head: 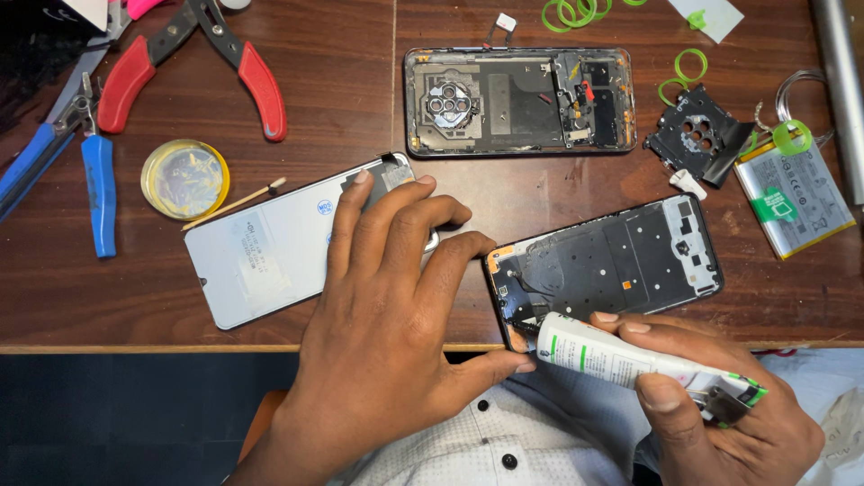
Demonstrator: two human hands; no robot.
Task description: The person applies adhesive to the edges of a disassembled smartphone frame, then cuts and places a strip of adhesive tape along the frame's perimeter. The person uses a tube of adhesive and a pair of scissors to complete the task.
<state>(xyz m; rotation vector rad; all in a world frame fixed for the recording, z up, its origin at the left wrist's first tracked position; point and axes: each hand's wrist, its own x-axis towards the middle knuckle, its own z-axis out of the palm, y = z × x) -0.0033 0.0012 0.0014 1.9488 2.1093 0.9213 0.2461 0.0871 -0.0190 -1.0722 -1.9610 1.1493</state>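
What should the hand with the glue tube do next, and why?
Probably slide the glue tube in the right hand along the phone frame edge, since its nozzle sits at the near corner while the left hand rests beside it.

Both hands, the left hand (387, 315) and the right hand (720, 405), were bare. The person wore a white dotted shirt (486, 432) with 2 dark buttons showing.

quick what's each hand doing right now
Left hand: open, fingers spread on the grey display panel.
Right hand: closed on the white glue tube, nozzle at the phone frame.
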